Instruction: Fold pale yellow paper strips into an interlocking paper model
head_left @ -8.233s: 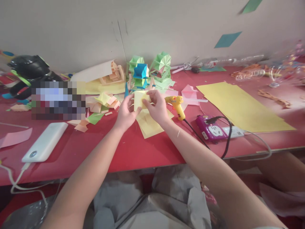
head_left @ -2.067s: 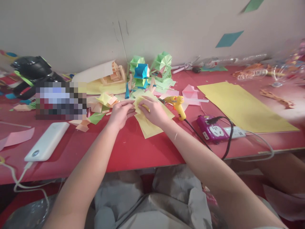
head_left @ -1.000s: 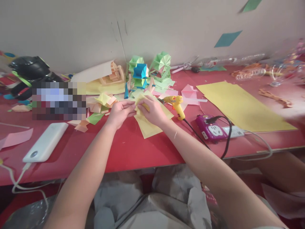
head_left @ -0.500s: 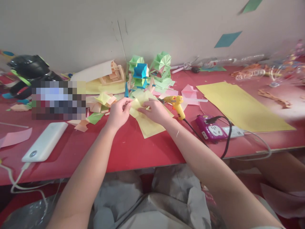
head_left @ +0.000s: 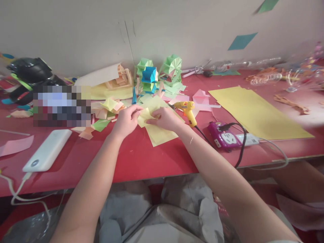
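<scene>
A small piece of pale yellow paper (head_left: pixel 143 116) is between my two hands. My left hand (head_left: pixel 128 120) pinches its left edge between thumb and fingers. From the other side my right hand (head_left: pixel 163 118) has its fingers closed on the paper's right part. Below the hands a larger yellow sheet (head_left: pixel 159 135) lies on the red table. Just right of my right hand rests a yellow glue gun (head_left: pixel 187 109). Behind the hands stand a blue folded paper piece (head_left: pixel 149 75) and a green paper wheel (head_left: pixel 172 64).
A purple power socket (head_left: pixel 224 136) with cables and large yellow sheets (head_left: pixel 260 114) lie to the right. At the left are a white power bank (head_left: pixel 48 150) and paper scraps (head_left: pixel 101 125). Another person's leg (head_left: pixel 298 180) shows at the lower right.
The small yellow piece has shifted and turned slightly between my fingers. My right hand has moved a little, and both hands stay on the paper.
</scene>
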Demonstrator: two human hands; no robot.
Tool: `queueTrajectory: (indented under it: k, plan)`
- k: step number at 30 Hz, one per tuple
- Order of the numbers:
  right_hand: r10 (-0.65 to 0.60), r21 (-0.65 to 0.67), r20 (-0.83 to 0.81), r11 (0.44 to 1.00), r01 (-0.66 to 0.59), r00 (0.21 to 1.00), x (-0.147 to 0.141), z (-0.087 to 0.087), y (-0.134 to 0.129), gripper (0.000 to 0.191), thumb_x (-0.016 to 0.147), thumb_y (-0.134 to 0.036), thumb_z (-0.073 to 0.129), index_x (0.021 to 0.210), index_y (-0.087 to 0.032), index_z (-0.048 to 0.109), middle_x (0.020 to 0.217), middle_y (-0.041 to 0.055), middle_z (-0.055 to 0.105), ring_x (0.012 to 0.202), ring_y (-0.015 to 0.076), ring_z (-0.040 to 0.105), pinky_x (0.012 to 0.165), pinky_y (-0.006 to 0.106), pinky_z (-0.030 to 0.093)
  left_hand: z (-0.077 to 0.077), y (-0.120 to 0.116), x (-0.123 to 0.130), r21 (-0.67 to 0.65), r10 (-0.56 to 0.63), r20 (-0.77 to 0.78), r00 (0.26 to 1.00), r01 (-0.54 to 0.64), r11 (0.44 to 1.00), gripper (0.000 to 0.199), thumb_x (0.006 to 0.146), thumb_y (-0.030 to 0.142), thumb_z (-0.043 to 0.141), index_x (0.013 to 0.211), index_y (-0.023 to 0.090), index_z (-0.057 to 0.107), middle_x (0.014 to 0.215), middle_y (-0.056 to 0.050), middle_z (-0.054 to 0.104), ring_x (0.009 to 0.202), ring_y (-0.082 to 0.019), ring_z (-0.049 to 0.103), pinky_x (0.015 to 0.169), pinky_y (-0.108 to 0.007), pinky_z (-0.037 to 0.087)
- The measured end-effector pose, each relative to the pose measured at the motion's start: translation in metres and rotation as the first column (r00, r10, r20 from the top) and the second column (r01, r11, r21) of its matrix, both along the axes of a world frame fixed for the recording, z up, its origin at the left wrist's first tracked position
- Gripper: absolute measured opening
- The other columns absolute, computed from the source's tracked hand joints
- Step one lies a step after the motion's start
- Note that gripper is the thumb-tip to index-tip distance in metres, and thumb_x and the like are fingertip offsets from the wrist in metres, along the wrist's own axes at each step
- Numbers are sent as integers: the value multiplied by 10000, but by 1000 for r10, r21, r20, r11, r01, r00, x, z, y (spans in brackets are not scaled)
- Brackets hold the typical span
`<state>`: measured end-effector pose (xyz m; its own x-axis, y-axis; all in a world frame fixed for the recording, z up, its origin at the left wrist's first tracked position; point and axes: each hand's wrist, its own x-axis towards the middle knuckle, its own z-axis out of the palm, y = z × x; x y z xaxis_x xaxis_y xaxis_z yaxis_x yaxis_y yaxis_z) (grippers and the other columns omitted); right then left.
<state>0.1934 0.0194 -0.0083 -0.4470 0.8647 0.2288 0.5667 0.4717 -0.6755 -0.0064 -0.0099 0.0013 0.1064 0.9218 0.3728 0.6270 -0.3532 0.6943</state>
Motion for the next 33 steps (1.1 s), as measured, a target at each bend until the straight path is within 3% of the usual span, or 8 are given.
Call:
queueTrajectory:
  k: [2, 6, 9, 13, 21, 25, 30, 33]
  plan:
    - [22, -21, 1, 1000, -22, 1000, 1, 1, -1, 399, 816, -380, 766, 600, -194, 486, 582, -59, 382, 570, 91, 323, 566, 286, 248, 2, -1, 0, 20, 6, -15, 1000, -6, 1000, 222, 908, 242, 541, 1010, 219, 738, 954, -58, 756, 866, -217, 677, 817, -309, 506]
    - [-10, 13, -35, 1000, 10, 999, 1, -1, 0, 521, 885, -411, 694, 556, -200, 349, 567, -57, 318, 569, 91, 268, 565, 297, 242, 2, 0, -3, 34, 18, 11, 1000, -18, 999, 215, 907, 248, 549, 1008, 213, 735, 913, -51, 749, 830, -206, 672, 789, -305, 504]
    - [-8, 50, -151, 999, 16, 989, 0, -4, 4, 446, 878, -406, 699, 596, -194, 426, 607, -46, 431, 592, 95, 380, 594, 281, 322, 1, 3, -4, -5, 19, 125, 992, -19, 1000, 195, 883, 247, 583, 1001, 199, 731, 924, -53, 753, 843, -202, 685, 804, -307, 522]
    - [2, 74, -403, 997, 30, 915, -3, -9, 7, 236, 820, -327, 737, 828, -211, 532, 765, -33, 552, 670, 107, 524, 633, 262, 432, 0, 7, -5, -121, 32, 359, 933, 12, 993, 195, 829, 276, 668, 981, 173, 734, 904, -71, 757, 875, -217, 706, 804, -316, 547]
    - [-96, -89, -643, 995, 50, 760, -9, -3, 1, 476, 861, -379, 696, 1263, -293, 456, 871, -30, 589, 617, 110, 588, 593, 285, 503, 7, 3, 7, -274, 141, 611, 779, 42, 961, 255, 720, 291, 790, 925, 160, 714, 847, -68, 760, 798, -226, 727, 779, -362, 595]
    - [-205, -177, -657, 977, 115, 725, -8, -3, 5, 529, 793, -461, 774, 1209, -256, 520, 812, -30, 626, 645, 129, 632, 605, 290, 537, 5, 2, 10, -281, 165, 597, 785, 12, 960, 239, 723, 291, 791, 911, 162, 721, 817, -68, 760, 803, -237, 733, 808, -389, 606]
    - [-177, -328, -676, 942, -77, 716, -7, -3, 5, 509, 668, -551, 861, 977, -196, 670, 812, 35, 734, 764, 179, 716, 676, 304, 617, 0, 4, 7, -233, 139, 597, 790, 5, 973, 268, 745, 325, 785, 949, 157, 737, 851, -78, 774, 842, -247, 744, 859, -402, 600]
    - [-185, -347, -681, 934, -90, 708, -8, -2, 3, 453, 650, -585, 863, 775, -187, 688, 767, 46, 735, 714, 172, 708, 660, 305, 630, 0, 5, 6, -231, 132, 590, 797, 10, 973, 271, 737, 327, 791, 937, 154, 736, 845, -81, 776, 839, -249, 746, 853, -399, 600]
